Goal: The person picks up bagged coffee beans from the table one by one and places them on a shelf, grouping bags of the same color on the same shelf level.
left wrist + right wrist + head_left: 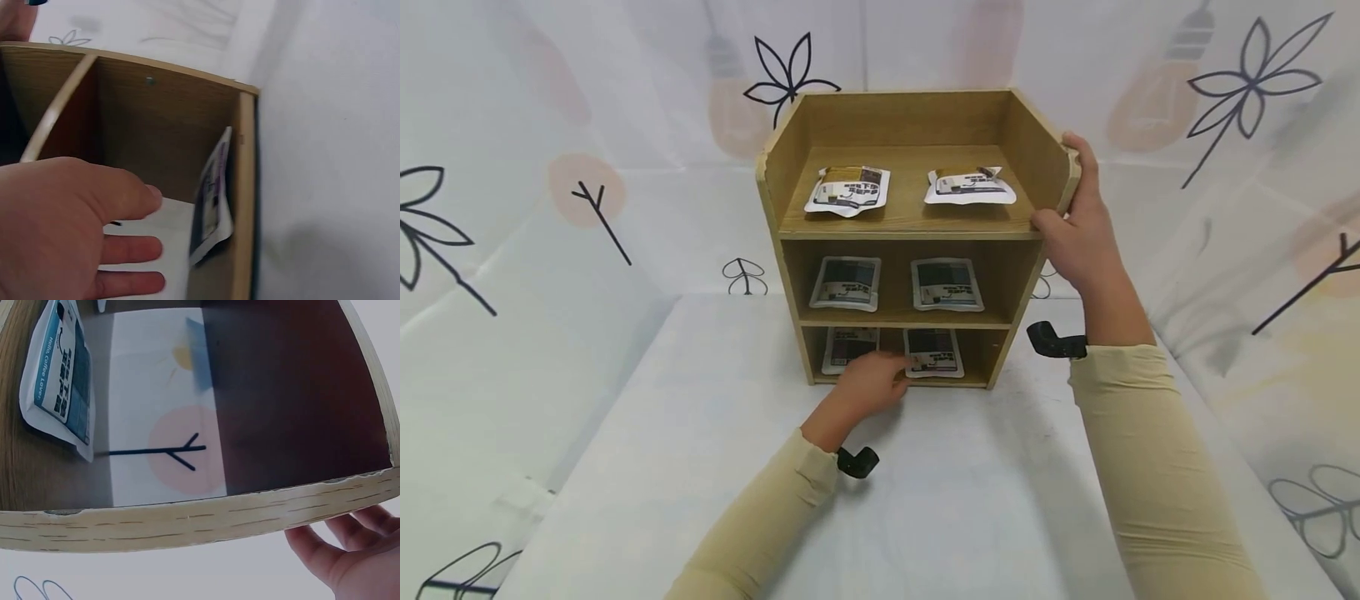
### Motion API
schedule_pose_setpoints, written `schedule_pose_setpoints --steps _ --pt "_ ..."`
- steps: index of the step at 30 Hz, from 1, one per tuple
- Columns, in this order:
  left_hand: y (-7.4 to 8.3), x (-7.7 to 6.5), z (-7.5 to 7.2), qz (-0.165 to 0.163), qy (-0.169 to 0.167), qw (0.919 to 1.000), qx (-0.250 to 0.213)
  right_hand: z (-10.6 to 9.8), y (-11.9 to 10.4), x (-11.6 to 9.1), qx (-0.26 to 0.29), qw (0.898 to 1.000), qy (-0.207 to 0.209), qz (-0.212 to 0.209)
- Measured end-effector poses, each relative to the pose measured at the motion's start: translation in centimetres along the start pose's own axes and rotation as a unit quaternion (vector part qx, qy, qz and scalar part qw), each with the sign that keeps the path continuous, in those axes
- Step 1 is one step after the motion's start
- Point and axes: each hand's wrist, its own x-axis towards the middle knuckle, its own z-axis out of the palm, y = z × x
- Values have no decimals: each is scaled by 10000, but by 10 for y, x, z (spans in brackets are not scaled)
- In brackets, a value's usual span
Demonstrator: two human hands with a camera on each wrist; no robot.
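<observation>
A three-level wooden shelf (910, 235) stands upright on the white surface. My right hand (1082, 242) grips the top of its right side panel, thumb at the front and fingers round the outer side. My left hand (868, 383) is at the bottom compartment, between the left coffee packet (842, 350) and the right coffee packet (936, 354). In the left wrist view its thumb and fingers extend into the compartment, holding nothing, with a packet (215, 194) apart from them. The right wrist view shows a blue-and-white packet (69, 381) marked "Hello, Coffee Lover".
Two packets lie on the top level, left packet (848, 190) and right packet (970, 187). The middle level holds another pair, left packet (846, 283) and right packet (947, 285). White patterned sheets (647, 100) hang behind and beside the white surface (955, 500).
</observation>
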Motion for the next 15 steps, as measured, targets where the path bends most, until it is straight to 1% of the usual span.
schedule_pose_setpoints --steps 4,8,15 --pt "-6 -12 -10 -80 -54 9999 -123 -1 -1 -1 8 10000 -27 -55" --pt "-12 -23 -21 -105 7 9998 -169 -2 -2 -1 7 9999 -55 -129" --pt "-24 -43 -42 -320 74 9993 -157 -2 -2 -1 -42 10000 -69 -16"
